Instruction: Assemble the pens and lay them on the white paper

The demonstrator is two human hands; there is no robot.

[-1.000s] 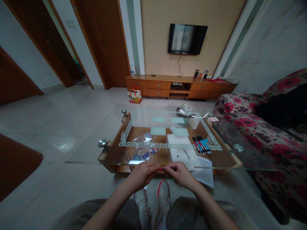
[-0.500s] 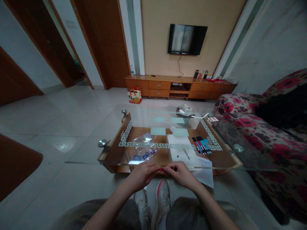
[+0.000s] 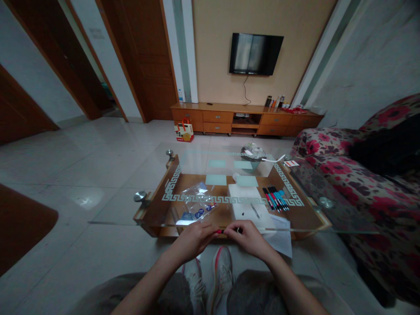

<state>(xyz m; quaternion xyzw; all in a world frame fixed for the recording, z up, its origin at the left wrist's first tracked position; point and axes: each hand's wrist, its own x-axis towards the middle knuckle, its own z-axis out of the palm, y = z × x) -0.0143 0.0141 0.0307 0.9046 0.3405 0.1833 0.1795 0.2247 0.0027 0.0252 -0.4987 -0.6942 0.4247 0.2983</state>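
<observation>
A red and black pen (image 3: 219, 232) is held level between my two hands, just over the near edge of the glass table. My left hand (image 3: 196, 239) is closed around its red end. With thumb and fingers pinched, my right hand (image 3: 245, 237) grips the black end. Fingers cover most of the pen. Past my right hand, a small silver pen-like part (image 3: 255, 211) and a tiny dark piece lie over a white box (image 3: 244, 203). Several red, blue and black pens (image 3: 276, 199) lie side by side to the right.
A clear plastic bag (image 3: 200, 202) with blue round labels lies on the glass coffee table (image 3: 114, 216), left of the box. Printed paper (image 3: 282, 238) overhangs the near edge. A filled waste basket (image 3: 251, 164) stands beyond, and a floral sofa (image 3: 357, 183) is at right.
Both hands stay in nearly the same place, still on the pen. Slightly more of its black part shows between the fingers. The things on the table have not moved.
</observation>
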